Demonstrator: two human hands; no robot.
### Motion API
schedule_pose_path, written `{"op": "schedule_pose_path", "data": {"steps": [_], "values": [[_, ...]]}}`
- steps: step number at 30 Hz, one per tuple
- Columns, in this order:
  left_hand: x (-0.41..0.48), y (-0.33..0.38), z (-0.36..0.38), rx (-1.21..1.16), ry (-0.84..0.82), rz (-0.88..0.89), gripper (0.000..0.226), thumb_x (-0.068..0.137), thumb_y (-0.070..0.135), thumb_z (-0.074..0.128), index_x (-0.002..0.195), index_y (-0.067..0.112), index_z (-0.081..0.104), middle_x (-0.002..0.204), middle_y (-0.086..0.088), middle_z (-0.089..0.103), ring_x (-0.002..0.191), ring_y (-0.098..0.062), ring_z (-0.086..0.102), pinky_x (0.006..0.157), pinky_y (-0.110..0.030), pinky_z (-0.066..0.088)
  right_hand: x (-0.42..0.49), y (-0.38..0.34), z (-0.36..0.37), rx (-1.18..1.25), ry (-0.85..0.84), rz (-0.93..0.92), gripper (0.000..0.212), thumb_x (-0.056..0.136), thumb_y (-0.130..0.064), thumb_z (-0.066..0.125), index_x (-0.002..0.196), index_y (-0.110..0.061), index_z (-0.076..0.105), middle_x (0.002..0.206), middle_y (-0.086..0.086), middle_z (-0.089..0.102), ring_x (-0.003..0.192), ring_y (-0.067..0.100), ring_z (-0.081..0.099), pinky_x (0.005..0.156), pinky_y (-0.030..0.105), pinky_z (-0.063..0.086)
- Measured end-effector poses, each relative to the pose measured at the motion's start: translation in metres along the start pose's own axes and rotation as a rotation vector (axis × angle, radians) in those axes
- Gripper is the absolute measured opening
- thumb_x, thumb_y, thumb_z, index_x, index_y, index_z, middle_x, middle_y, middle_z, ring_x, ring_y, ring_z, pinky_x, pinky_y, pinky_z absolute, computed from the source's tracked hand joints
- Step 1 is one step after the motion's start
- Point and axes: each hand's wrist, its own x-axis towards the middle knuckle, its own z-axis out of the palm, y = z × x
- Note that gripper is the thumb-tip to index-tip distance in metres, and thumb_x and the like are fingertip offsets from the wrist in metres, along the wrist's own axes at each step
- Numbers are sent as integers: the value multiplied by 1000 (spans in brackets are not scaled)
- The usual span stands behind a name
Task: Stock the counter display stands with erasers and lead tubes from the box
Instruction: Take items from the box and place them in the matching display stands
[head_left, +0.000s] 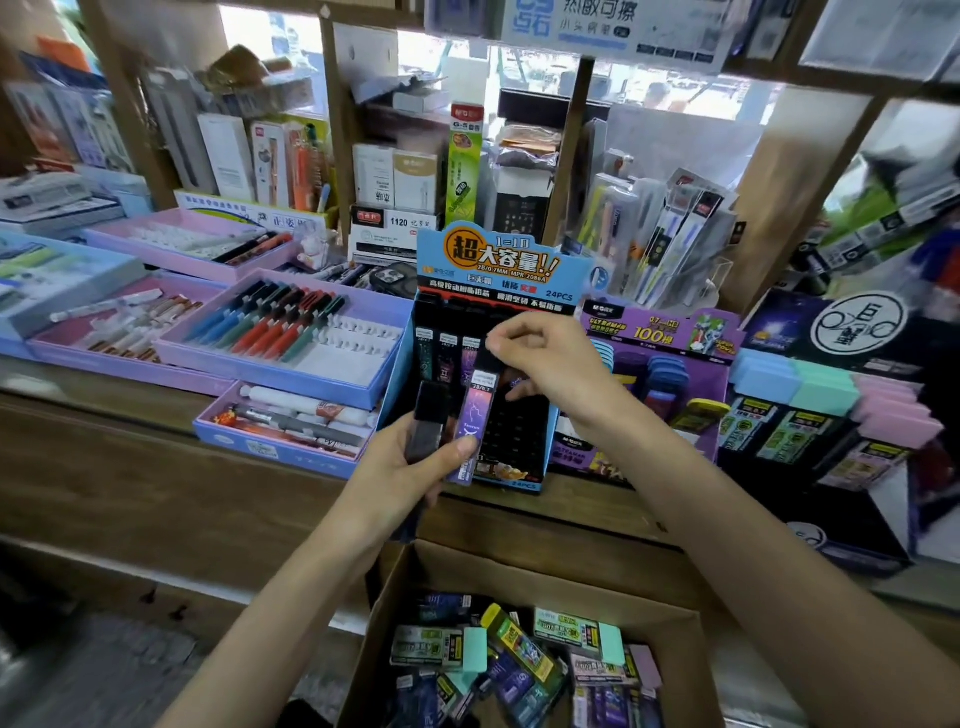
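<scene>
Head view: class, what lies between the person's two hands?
In the head view, a purple lead tube: left hand holds its foot, right hand pinches its top.

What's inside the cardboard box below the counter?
The box holds a loose pile of lead tubes and packaged erasers, mint and pink. What lies under the top layer is covered, and the frame's edge cuts off the near side.

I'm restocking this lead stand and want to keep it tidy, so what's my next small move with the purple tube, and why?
Probably lift the purple tube out of the left hand with the right hand, which pinches its top, and slot it beside the three tubes standing in the blue stand's top row. The left hand also holds a dark tube for afterwards.
</scene>
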Motion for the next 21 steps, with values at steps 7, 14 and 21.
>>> {"op": "schedule_pose_path", "data": {"steps": [7,14,21], "values": [[7,10,1,-417,68,-282,27,97,30,36,103,9,54,67,-3,58,47,-10,42,48,-22,37,14,-13,-42,-44,213,-134,4,89,-5,61,90,-8,62,72,4,63,57,9,60,56,19,55],[2,12,4,-422,32,-264,20,100,21,35,105,11,51,74,-1,55,65,-13,49,66,-27,37,29,-2,-40,-519,264,-249,15,85,-13,67,99,-9,71,84,5,67,79,16,60,78,25,47],[-1,4,-1,-150,35,-145,30,78,40,57,95,16,58,73,6,58,66,-4,55,62,-17,44,31,6,-33,-597,244,-264,22,87,-16,66,107,-7,69,97,9,70,81,10,54,81,25,45]]}}
